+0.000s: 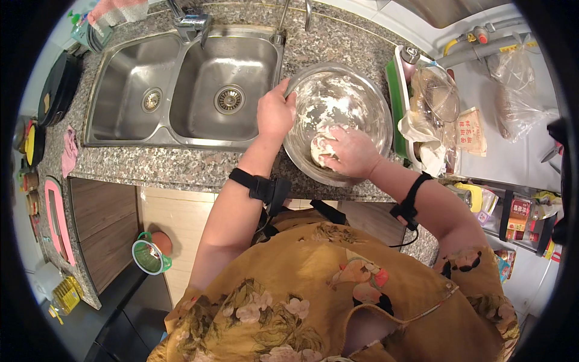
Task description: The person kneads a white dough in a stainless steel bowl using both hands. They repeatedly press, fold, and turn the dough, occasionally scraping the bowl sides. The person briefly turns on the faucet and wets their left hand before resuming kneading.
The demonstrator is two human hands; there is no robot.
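A steel mixing bowl (383,135) stands on the granite counter (199,166), its inner wall smeared with bits of dough and flour. My left hand (276,108) grips the bowl's left rim, thumb on the inside. Inside the bowl, my right hand (350,150) is closed over a lump of pale, rough dough (320,145) near the lower part of the bowl. Dough sticks to the fingers of my right hand. Its fingertips are partly sunk in the lump, and the palm side is hidden.
Left of the bowl is a double steel sink (226,59) with a chrome faucet (192,22). To its right stands a green and white bin (396,104) holding a wire strainer (436,92) and a bottle. A pink cloth (69,149) lies at the left counter edge; a green basket (149,258) is below.
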